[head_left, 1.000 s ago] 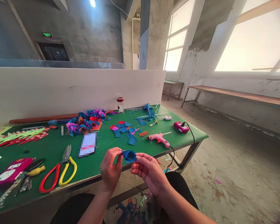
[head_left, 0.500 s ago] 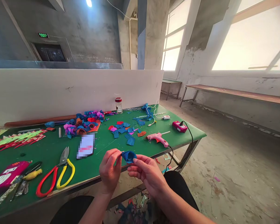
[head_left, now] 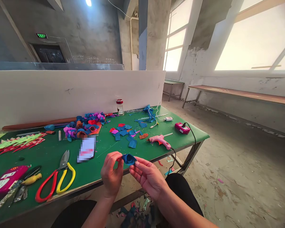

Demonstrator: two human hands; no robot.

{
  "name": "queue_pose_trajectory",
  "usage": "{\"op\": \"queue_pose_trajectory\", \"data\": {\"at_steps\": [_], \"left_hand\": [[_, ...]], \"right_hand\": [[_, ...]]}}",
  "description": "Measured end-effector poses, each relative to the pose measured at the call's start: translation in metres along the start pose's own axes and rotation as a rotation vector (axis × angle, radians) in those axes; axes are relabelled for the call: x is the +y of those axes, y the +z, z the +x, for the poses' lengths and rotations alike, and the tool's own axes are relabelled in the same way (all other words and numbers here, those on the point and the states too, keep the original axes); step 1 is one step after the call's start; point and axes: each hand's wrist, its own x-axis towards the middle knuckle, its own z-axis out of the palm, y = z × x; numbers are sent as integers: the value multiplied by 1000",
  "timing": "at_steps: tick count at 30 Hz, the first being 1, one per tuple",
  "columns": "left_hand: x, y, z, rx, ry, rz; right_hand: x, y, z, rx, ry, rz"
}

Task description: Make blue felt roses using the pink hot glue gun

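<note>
A small blue paper flower (head_left: pixel 128 159), cupped and rolled, is held between my two hands just off the table's front edge. My left hand (head_left: pixel 112 172) pinches its left side with thumb and forefinger. On the right side, my right hand (head_left: pixel 149 175) grips it between thumb and fingers. Beyond them lie loose blue, pink and orange paper petals (head_left: pixel 132 143). A pink glue gun (head_left: pixel 160 141) rests to the right, its black cord hanging off the table. A heap of finished-looking paper flowers (head_left: pixel 82 126) sits farther back on the left.
On the green table (head_left: pixel 109 148) lie scissors (head_left: pixel 61 177) with red and yellow handles, a phone (head_left: pixel 86 150), a magenta box (head_left: pixel 9 180), and a magenta power socket (head_left: pixel 182 128). A red-lidded jar (head_left: pixel 120 107) stands by the white board (head_left: pixel 80 91). Paper scraps (head_left: pixel 133 215) litter the floor.
The blue flower has turned slightly between my fingers, its opening now tipped differently. My right fingers have shifted a little on it, and the view has moved slightly.
</note>
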Motion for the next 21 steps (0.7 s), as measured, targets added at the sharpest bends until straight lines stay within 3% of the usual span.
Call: {"op": "queue_pose_trajectory", "data": {"at_steps": [4,9,15,21], "left_hand": [[0,2,-2,-22,-37,-52],[-1,1,-3,-32,-8,-61],[-1,0,-2,-29,42,-36],[-1,2,-1,-37,70,-27]], "right_hand": [[5,-2,2,-37,-107,-50],[2,-4,2,9,-270,-257],[-8,-2,-2,2,-183,-261],[-15,2,-5,-11,-259,-332]]}}
